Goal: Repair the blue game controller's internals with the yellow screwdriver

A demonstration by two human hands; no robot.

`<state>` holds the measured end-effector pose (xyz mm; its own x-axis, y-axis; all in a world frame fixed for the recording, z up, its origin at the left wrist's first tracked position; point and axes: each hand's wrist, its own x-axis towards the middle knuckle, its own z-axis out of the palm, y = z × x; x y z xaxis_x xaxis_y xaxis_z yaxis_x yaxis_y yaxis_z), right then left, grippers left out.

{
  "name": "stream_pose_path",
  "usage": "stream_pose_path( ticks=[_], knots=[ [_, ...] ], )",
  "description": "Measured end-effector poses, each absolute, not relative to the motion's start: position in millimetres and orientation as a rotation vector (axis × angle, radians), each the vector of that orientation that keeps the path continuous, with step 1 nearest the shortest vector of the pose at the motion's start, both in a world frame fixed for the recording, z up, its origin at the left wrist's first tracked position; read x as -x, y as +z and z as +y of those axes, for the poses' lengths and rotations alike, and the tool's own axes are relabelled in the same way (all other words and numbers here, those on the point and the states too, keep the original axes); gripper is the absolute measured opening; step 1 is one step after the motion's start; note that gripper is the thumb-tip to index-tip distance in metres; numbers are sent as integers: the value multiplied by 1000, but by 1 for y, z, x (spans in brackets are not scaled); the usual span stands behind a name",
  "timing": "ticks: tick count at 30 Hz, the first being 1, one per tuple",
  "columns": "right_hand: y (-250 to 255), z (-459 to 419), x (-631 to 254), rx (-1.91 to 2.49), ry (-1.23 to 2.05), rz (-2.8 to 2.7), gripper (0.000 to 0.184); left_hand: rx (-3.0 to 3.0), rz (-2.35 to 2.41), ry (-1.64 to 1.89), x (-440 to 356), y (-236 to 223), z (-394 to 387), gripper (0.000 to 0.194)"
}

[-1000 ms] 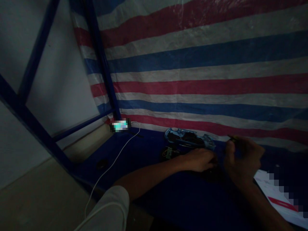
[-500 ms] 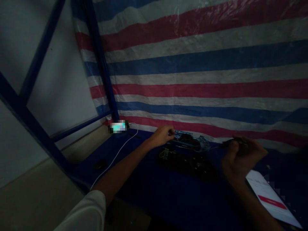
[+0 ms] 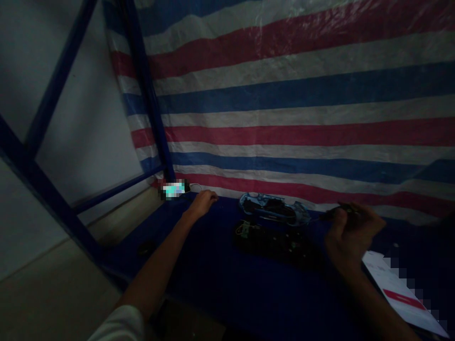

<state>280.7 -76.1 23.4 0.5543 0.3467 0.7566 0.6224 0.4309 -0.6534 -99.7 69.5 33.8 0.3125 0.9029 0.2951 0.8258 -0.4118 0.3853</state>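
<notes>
The scene is very dim. My left hand (image 3: 203,201) is stretched far out to the left, resting on the blue table by a white cable, close to a lit phone (image 3: 174,189); its fingers look curled, and I cannot make out anything in them. My right hand (image 3: 351,232) is closed on a thin dark tool (image 3: 337,211), held above the table at the right. Between the hands lie a blue toy car body shell (image 3: 272,207) and, in front of it, a dark car chassis (image 3: 275,241) with small wires showing.
A red, white and blue striped tarp (image 3: 302,104) hangs behind the blue table (image 3: 220,279). Blue metal frame bars (image 3: 145,85) rise at the left. A white sheet with a red stripe (image 3: 398,293) lies at the right. A small dark round thing (image 3: 146,246) sits near the table's left edge.
My left hand left the chassis, passed the car shell's left end, and now rests further left by the phone and cable. My right hand has stayed put with the tool.
</notes>
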Motion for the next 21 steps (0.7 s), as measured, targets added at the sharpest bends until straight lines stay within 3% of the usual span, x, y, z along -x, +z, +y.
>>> stream_pose_path(
  ticks=[21],
  knots=[
    [26,-75,-279,1170,-281,-989,37,-2449,1711,609,96,25,71,15]
  ],
)
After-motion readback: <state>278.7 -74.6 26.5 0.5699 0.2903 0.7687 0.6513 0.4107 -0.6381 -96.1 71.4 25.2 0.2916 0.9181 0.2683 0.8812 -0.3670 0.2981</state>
